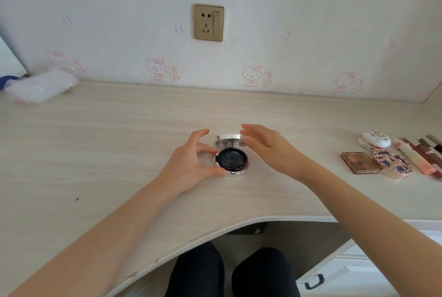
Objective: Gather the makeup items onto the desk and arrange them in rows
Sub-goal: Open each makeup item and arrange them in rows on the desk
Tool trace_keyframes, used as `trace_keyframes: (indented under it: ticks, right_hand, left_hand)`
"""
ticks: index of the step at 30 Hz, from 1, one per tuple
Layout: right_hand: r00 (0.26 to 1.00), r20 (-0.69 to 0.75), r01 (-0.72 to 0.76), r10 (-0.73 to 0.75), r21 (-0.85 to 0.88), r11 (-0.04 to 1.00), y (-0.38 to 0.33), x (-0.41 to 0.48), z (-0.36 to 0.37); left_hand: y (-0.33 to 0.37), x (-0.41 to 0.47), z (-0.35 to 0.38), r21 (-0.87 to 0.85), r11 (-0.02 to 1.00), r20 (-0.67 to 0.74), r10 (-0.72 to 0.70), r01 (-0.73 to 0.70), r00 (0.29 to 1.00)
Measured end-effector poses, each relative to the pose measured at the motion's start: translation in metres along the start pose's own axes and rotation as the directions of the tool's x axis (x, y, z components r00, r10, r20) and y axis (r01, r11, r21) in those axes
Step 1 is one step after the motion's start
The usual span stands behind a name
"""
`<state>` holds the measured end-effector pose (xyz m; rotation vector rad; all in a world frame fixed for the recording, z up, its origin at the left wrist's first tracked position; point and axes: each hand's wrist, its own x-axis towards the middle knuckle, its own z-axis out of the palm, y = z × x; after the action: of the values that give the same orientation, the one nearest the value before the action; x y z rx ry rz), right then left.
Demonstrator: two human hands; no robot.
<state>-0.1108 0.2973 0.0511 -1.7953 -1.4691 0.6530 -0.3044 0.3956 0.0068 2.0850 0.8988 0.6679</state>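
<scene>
A round silver compact (231, 160) with a black puff inside lies open at the middle of the pale wooden desk (119, 143). Its lid (229, 138) stands up at the back. My left hand (191, 162) grips the compact's base by its left rim with thumb and fingers. My right hand (267, 146) hovers with spread fingers at the lid's right edge; I cannot tell whether it touches. At the right of the desk lie an eyeshadow palette (358, 162), a round patterned compact (393, 162), a white floral case (375, 139) and several lip tubes (417, 155).
A clear plastic packet (40, 87) lies at the back left against the wall. A gold wall socket (208, 22) is above the desk. The desk's front edge curves inward over my knees (229, 272). A white drawer with a black handle (314, 281) stands at lower right.
</scene>
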Motion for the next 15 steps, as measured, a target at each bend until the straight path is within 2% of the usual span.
trace_keyframes:
  ticks: [3, 6, 11, 15]
  right_hand:
    - [0.988, -0.146, -0.052, 0.045, -0.049, 0.997, 0.011, -0.016, 0.008]
    - [0.985, -0.169, -0.065, 0.039, -0.153, 0.986, 0.019, -0.032, 0.02]
    - [0.98, -0.145, 0.075, -0.134, -0.354, 0.932, 0.022, -0.038, 0.038]
    - [0.963, -0.164, 0.121, -0.213, -0.444, 0.888, 0.024, -0.034, 0.047]
  left_hand:
    - [0.001, -0.001, 0.001, 0.026, 1.0, -0.011, -0.011, 0.011, 1.0]
    - [0.0, -0.004, 0.002, 0.036, 0.999, -0.033, 0.011, -0.01, 0.999]
    - [-0.002, -0.007, 0.001, 0.098, 0.992, 0.0, 0.074, -0.074, 0.997]
    - [0.003, -0.01, 0.002, 0.14, 0.974, 0.023, 0.176, -0.177, 0.984]
